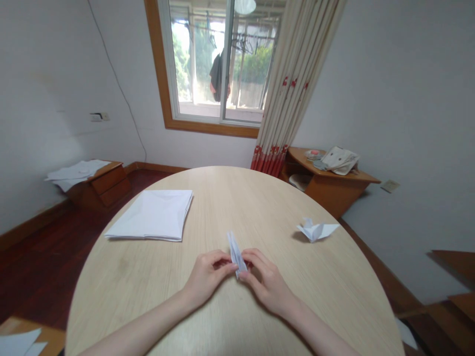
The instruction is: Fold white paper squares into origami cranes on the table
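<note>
Between my two hands, over the middle of the round table (237,198), is a narrow folded piece of white paper (235,249) with its long end pointing away from me. My left hand (208,274) pinches its left side between thumb and fingers. On the other side, my right hand (266,279) pinches it the same way, thumb toward me. The fingertips partly hide the paper's near end. A finished-looking paper crane (317,231) rests on the table to the right. To the left lies a stack of white paper sheets (152,215).
Past the table's far right edge stands a wooden corner cabinet (326,190) with a cloth bag (339,160) on top. A small wooden drawer unit (110,185) bearing papers is at the left wall. A curtain (285,94) hangs beside the window (200,64).
</note>
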A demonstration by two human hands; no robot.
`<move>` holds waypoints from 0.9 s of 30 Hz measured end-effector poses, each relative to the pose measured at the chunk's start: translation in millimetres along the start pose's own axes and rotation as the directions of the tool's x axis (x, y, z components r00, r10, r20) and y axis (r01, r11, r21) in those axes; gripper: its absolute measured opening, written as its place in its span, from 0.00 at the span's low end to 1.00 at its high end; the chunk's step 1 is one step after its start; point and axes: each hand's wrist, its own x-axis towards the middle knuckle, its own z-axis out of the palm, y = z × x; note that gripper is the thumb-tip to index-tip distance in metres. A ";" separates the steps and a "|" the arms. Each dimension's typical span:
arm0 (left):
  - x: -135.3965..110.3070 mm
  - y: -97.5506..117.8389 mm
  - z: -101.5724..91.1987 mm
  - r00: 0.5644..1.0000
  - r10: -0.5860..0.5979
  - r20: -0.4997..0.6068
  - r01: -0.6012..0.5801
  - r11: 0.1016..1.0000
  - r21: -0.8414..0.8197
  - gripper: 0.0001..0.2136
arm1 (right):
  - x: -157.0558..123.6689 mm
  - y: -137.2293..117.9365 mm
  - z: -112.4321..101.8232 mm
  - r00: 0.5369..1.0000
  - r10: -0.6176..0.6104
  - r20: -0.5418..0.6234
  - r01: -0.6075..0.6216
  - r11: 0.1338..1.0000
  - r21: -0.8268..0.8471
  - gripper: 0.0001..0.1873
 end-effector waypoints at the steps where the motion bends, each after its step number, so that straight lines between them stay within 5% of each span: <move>1: 0.0 -0.3 -0.2 1.000 0.009 0.006 -0.009 1.000 0.005 0.09 | -0.1 0.6 0.1 1.000 0.010 0.009 -0.010 1.000 0.010 0.06; 10: 1.0 -2.9 -0.9 0.998 0.037 0.041 -0.037 0.999 0.000 0.10 | 0.1 2.8 1.2 0.999 0.047 -0.011 -0.047 0.999 0.019 0.06; 19: 1.9 2.7 -1.1 0.998 -0.053 0.032 0.054 0.998 -0.034 0.12 | -1.1 8.0 3.5 0.998 0.002 -0.060 -0.001 1.000 0.023 0.07; 27: 4.8 -0.4 -5.5 0.997 0.053 0.062 -0.045 0.992 -0.119 0.09 | 1.4 2.7 1.1 0.996 0.069 -0.055 -0.064 0.994 0.086 0.10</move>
